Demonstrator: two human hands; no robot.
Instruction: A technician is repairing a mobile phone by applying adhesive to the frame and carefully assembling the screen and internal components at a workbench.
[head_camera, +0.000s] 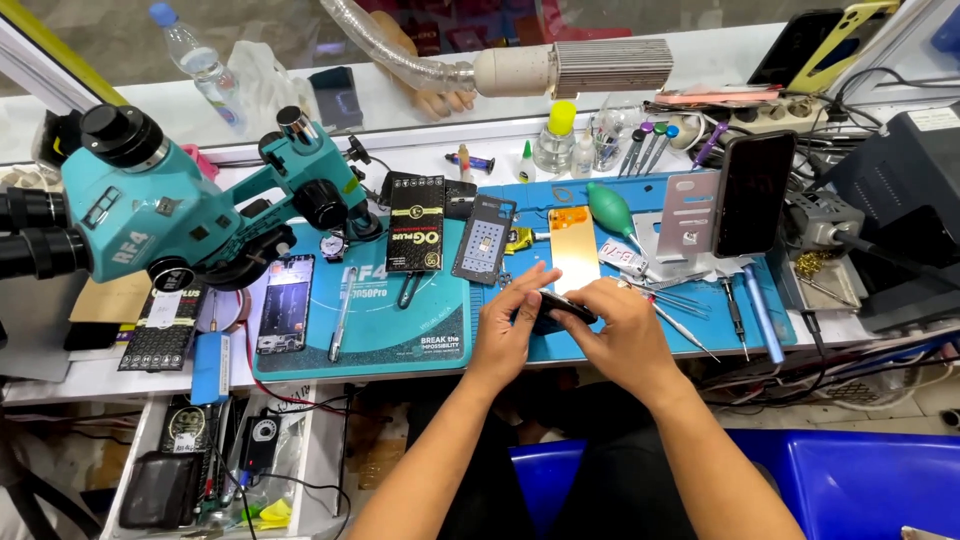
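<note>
A long white workbench (620, 130) is running from left to right, and a blue work mat (400, 340) is lying on its near half, giving small parts a soft, non-slip bed. At the far left a teal microscope (150, 215) is leaning in over the mat's left end, so it is looking down on whatever lies there. To the right, a dark phone (755, 192) is standing upright in a metal stand (688, 215), its screen facing the seat.

Near the middle, just above the mat's near edge, both hands are gripping a small dark phone (560, 305). The left hand (505, 335) is steadying its left end with fingers curled around it; the right hand (620, 330) is pinching its right end from above.
</note>
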